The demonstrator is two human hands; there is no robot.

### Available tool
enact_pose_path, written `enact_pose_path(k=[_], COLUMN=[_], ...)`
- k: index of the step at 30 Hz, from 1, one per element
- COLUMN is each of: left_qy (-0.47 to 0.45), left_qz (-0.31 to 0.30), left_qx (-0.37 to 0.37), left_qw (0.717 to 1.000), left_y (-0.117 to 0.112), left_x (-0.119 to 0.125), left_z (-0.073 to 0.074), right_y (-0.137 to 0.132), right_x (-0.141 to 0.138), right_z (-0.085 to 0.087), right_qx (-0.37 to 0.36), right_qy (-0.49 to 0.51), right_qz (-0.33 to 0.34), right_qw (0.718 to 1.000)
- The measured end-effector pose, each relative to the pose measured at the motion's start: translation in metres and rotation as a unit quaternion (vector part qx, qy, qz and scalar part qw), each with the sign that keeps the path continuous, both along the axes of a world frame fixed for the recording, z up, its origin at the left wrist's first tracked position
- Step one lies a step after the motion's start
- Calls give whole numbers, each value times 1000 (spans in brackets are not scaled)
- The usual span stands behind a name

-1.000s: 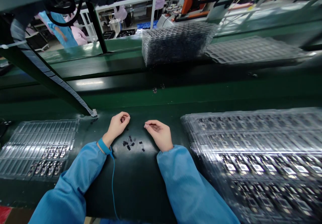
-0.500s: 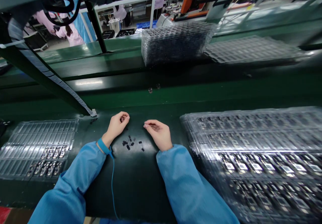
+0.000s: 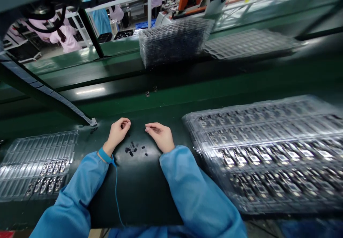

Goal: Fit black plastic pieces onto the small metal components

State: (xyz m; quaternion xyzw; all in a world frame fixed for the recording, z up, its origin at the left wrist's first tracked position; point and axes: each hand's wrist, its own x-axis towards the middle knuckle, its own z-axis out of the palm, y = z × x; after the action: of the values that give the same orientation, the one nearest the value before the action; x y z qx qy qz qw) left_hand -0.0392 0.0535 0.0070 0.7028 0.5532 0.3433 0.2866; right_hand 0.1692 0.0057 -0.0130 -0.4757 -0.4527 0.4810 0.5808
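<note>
My left hand (image 3: 118,132) rests on the dark green bench with its fingers curled in a loose fist; what is inside, if anything, is hidden. My right hand (image 3: 160,135) lies just to its right, fingertips pinched together, contents too small to make out. Between and just below the hands lie several small black parts (image 3: 133,148). A blue wrist strap (image 3: 105,156) with a thin blue cord sits on my left wrist. Both arms wear blue sleeves.
A clear tray (image 3: 34,163) partly filled with small components lies at the left. A stack of clear trays (image 3: 265,152) full of components fills the right. Beyond the conveyor stand more clear tray stacks (image 3: 174,40). A taped strip (image 3: 53,97) slants down at left. Other people work far behind.
The view has shifted, so everything sits a little further left and the right tray stack shows more. Both hands stay in the same pose over the black parts.
</note>
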Motion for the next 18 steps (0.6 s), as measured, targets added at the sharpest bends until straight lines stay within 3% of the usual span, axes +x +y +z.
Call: enact_pose_path(k=[10, 14, 18], left_qy=[58, 163, 254], left_qz=[18, -94, -192], left_qx=[10, -58, -157], left_qw=[998, 980, 935], left_y=[2, 16, 46], left_x=[2, -3, -4], left_z=[3, 23, 54], right_y=[2, 4, 5], right_x=[-2, -4, -4], right_z=[2, 1, 0], right_qx=[8, 23, 27], right_qy=[14, 9, -4], right_qz=[-3, -4, -5], right_qw=[1000, 1000, 1000])
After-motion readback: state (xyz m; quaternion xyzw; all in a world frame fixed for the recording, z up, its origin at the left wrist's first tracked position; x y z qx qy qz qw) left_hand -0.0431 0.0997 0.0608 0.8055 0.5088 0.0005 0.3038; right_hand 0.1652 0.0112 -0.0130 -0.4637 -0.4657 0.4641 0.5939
